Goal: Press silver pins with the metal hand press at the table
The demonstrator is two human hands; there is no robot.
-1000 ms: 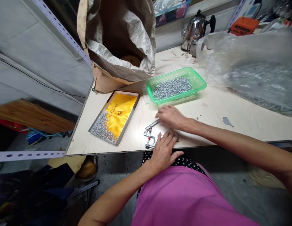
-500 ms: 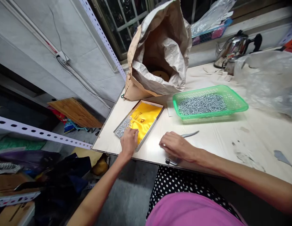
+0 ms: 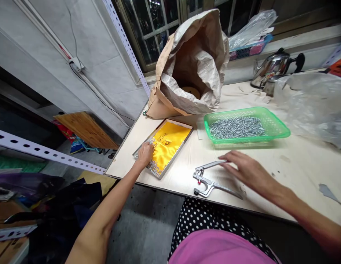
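The left hand (image 3: pixel 146 154) reaches into a shallow box (image 3: pixel 176 154) set close to the near left corner of the surface (image 3: pixel 181 174). Its fingers are bunched narrow over a heap of small silvery metal pieces (image 3: pixel 155 168) gathered at the box's near left end. Glossy yellow cloth (image 3: pixel 173 137) with dark lettering covers the rest of the inside.

The right hand (image 3: pixel 249 170) is near the near edge, farther right, with its fingers and thumb a little apart on either side of the tip of the upper handle of a metal hand press (image 3: pixel 211 184). The hand press lies on the surface beside the near edge, its two handles spread and its red-tipped jaw open toward the box. Because the right hand is blurred and the left fingertips are hidden, I cannot tell whether either one grips anything.

Beyond the hand press, toward the middle of the surface, stands a green basket (image 3: pixel 247 140) with many similar metal pieces lying in it. A paper sack (image 3: pixel 167 99) gapes open at the far left corner. Along the far edge are a shiny kettle (image 3: pixel 275 66) and, to its right, a cloudy plastic bag (image 3: pixel 313 99).
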